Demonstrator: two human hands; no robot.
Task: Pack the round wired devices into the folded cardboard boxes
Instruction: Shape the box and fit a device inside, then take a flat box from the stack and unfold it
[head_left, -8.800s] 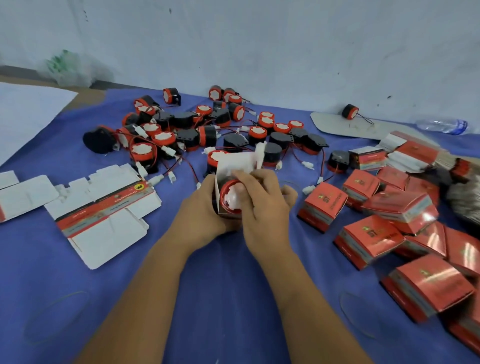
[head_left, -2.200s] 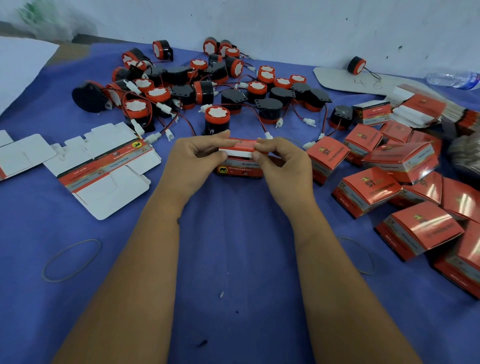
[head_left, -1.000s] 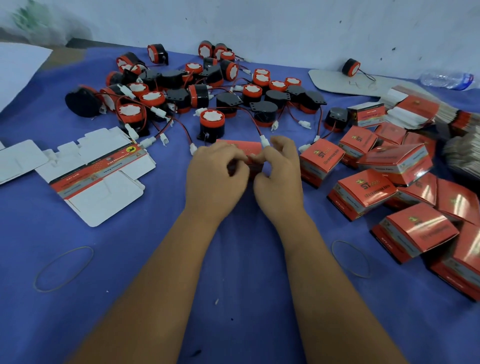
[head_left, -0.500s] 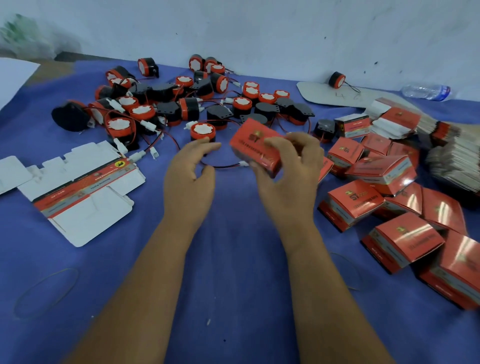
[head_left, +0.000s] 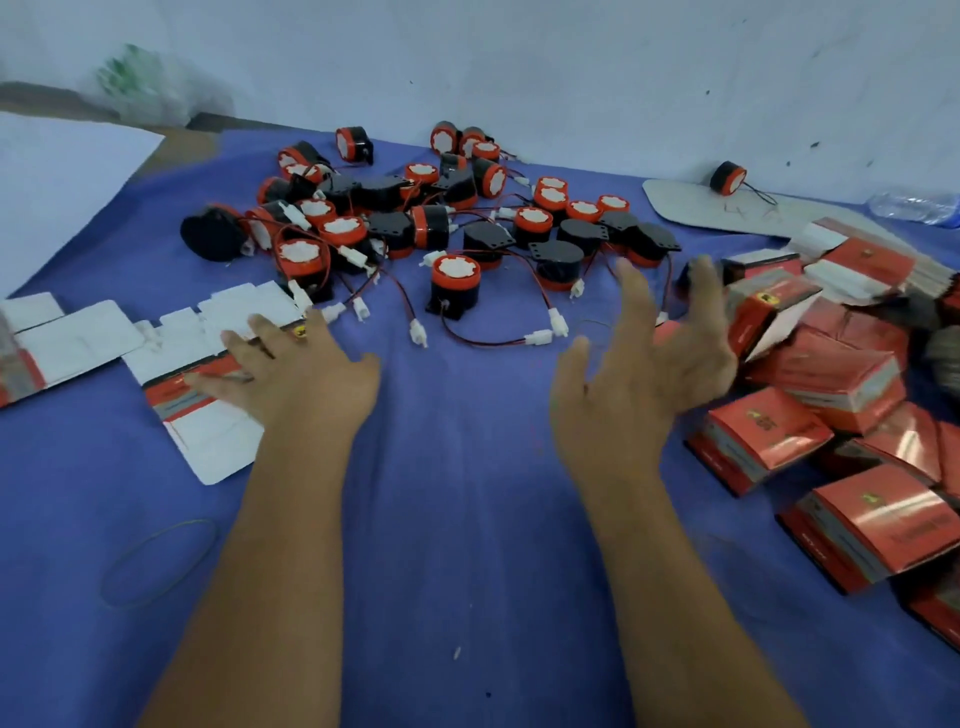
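Reaching with open left hand (head_left: 291, 374), fingers spread flat on unfolded box blank (head_left: 208, 332) lying lengthwise near-left on worktop (head_left: 467, 493); right hand (head_left: 649, 364) open, empty; nearest round device (head_left: 454, 283) far-centre, between both.

Two bare forearms rise from the bottom edge of the head view, each ending in a bare hand. No sleeve, cuff, glove, watch or band covers either arm as far down as the frame shows. The left hand (head_left: 291, 374) shows its back, knuckles and slim fingers with short nails, and carries no ring that can be made out. The right hand (head_left: 644, 374) is blurred, its long fingers and thumb smeared at the edges, so finer detail cannot be told.
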